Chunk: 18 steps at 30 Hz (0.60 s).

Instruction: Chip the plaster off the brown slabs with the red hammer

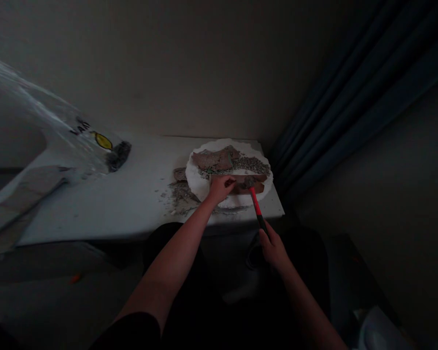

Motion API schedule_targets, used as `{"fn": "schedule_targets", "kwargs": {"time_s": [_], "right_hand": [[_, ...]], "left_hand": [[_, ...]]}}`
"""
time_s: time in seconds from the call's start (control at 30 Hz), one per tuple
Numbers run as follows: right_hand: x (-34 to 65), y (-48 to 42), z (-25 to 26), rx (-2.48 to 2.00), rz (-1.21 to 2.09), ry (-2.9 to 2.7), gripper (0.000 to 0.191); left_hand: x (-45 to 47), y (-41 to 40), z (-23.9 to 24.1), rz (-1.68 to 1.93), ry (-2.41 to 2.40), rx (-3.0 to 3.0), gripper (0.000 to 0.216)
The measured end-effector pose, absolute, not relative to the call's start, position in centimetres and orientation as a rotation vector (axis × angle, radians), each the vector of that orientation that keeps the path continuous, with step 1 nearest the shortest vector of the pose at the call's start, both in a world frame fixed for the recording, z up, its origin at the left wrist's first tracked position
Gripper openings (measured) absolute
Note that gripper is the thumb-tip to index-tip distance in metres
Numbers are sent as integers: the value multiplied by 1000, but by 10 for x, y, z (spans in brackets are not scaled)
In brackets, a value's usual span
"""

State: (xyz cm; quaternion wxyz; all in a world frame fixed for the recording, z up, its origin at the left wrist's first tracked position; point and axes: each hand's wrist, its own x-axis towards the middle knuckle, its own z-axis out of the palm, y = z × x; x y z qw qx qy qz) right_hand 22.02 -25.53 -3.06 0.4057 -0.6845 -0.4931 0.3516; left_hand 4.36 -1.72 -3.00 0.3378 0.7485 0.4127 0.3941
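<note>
My right hand is closed round the black grip of a red-handled hammer, whose head rests on a brown slab piece on a round white sheet. My left hand reaches over the white table and is closed on the left end of that brown piece. A larger flat reddish-brown slab and grey crumbled gravel lie on the far part of the sheet.
Grey rubble and dust are scattered on the table left of the sheet. A clear plastic bag with dark grit at its tip lies at the table's left. Dark curtains hang at the right; a plain wall is behind.
</note>
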Motion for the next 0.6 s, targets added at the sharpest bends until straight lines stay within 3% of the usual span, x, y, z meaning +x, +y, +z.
{"fn": "schedule_targets", "kwargs": {"time_s": [0.6], "right_hand": [[225,-257,-32,-1694,891,-1251,58]], "left_hand": [[50,-7,-36,950,1146,1984,14]]}}
